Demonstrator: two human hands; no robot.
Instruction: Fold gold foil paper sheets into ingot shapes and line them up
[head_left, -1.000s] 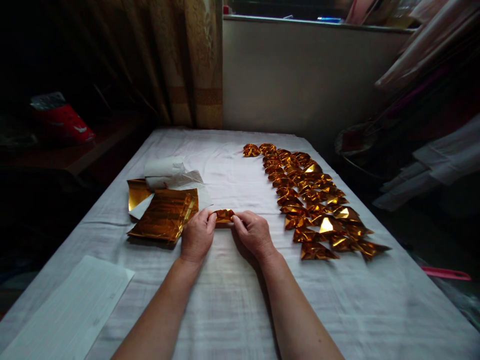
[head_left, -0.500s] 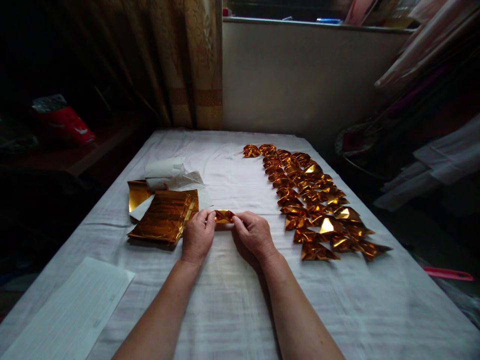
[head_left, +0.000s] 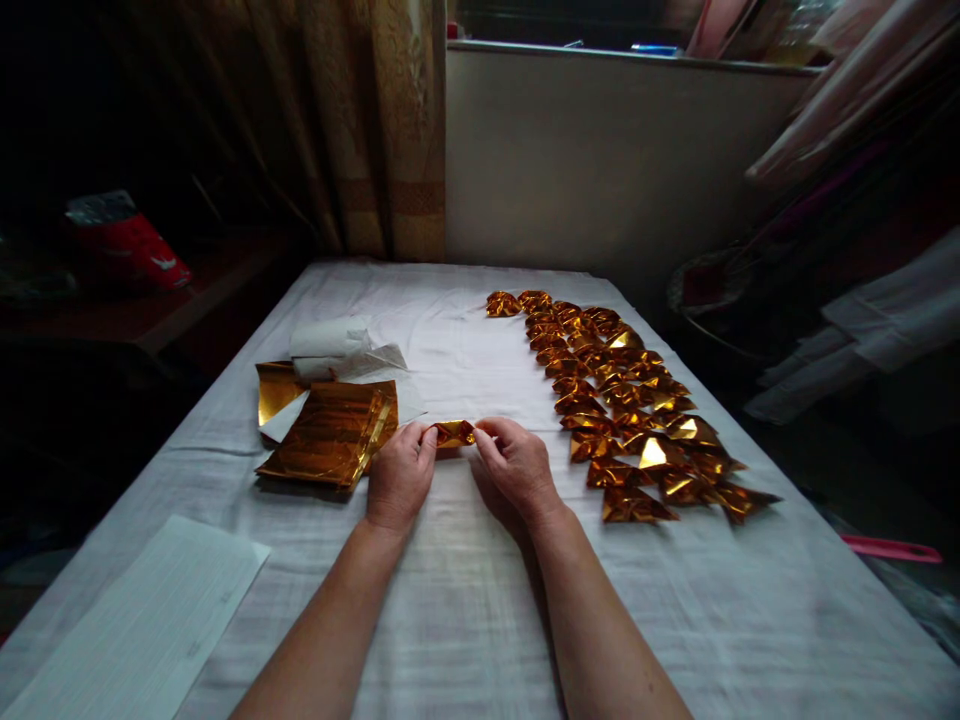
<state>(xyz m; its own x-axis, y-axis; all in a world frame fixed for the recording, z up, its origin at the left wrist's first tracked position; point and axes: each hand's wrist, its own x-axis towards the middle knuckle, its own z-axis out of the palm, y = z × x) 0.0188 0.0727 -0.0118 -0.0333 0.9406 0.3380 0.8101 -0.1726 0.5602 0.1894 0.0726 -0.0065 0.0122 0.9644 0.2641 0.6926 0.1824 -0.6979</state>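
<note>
My left hand (head_left: 397, 475) and my right hand (head_left: 516, 465) pinch the two ends of a small folded gold foil piece (head_left: 454, 433), held just above the white cloth of the table (head_left: 465, 600). To the left of my left hand lies a stack of flat gold foil sheets (head_left: 330, 432). To the right of my right hand, several folded gold foil pieces (head_left: 630, 405) lie in overlapping rows that run toward the far end of the table.
A crumpled white wrapper (head_left: 337, 345) lies behind the foil stack. A white paper sheet (head_left: 150, 620) sits at the near left corner. A curtain (head_left: 375, 130) and a wall close the far side. A red bag (head_left: 124, 245) rests on the dark left side.
Both hands have shifted slightly to the right and the foil piece between them looks a little more pinched together. Nothing else has moved.
</note>
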